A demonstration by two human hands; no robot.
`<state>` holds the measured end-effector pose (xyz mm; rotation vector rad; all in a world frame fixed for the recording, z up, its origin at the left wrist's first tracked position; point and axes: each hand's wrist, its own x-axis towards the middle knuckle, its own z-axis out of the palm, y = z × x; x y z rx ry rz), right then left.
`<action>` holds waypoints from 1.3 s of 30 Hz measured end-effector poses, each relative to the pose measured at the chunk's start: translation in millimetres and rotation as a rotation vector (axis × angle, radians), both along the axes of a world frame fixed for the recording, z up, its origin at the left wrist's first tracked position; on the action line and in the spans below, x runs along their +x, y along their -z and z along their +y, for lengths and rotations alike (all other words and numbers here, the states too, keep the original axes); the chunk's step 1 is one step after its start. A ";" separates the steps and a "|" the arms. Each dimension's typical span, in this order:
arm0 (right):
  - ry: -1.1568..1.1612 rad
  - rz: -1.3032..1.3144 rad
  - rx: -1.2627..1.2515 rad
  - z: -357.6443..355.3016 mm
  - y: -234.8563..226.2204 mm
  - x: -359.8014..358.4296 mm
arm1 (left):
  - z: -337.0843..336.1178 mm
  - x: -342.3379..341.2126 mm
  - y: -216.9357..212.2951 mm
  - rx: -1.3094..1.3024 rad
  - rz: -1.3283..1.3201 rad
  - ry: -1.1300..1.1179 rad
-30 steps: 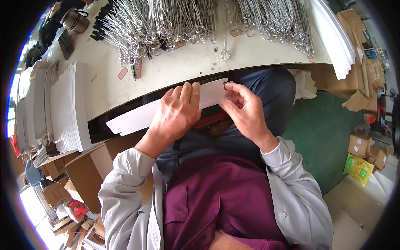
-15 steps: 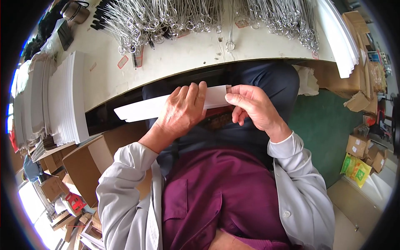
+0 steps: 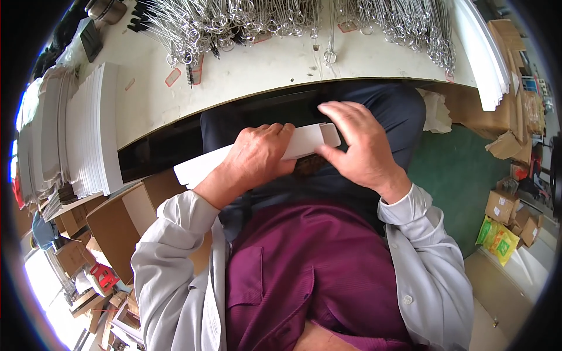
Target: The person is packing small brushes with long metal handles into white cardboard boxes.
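A long, narrow white cardboard box lies slantwise above my lap, its right end showing an end flap. My left hand is wrapped over the middle of the box and grips it from above. At the box's right end my right hand is spread, thumb apart from the fingers, with the thumb close to the end flap; whether the thumb touches it I cannot tell. Nothing is held in the right hand.
The white table ahead bears a big heap of wire-handled brushes with looped ends. Flat white boxes stand stacked on the left, and more white cartons on the right. An open brown carton stands at lower left.
My right hand has let go of the box's end and opened wide. The box end, flat before, now looks squared, with its flap showing. The box has shifted slightly right.
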<state>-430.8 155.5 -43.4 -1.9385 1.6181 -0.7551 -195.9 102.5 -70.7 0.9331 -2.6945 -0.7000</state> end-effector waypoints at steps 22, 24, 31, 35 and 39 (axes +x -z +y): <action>-0.464 0.363 -0.034 -3.9 17.6 15.6 | -2.3 2.3 -0.8 0.141 -0.011 -0.010; -0.479 0.363 -0.093 -6.9 17.3 12.6 | 0.3 3.5 -6.9 0.134 -0.007 -0.019; -0.469 0.355 -0.209 -11.2 -0.4 -5.1 | -7.9 38.6 -43.0 0.052 -0.033 -0.047; -0.466 0.411 -0.285 -19.4 -7.2 -9.0 | -14.2 39.1 -53.2 0.140 -0.105 -0.039; -0.473 0.422 -0.279 -26.0 -15.5 -13.5 | -14.0 39.0 -51.4 0.048 -0.082 -0.028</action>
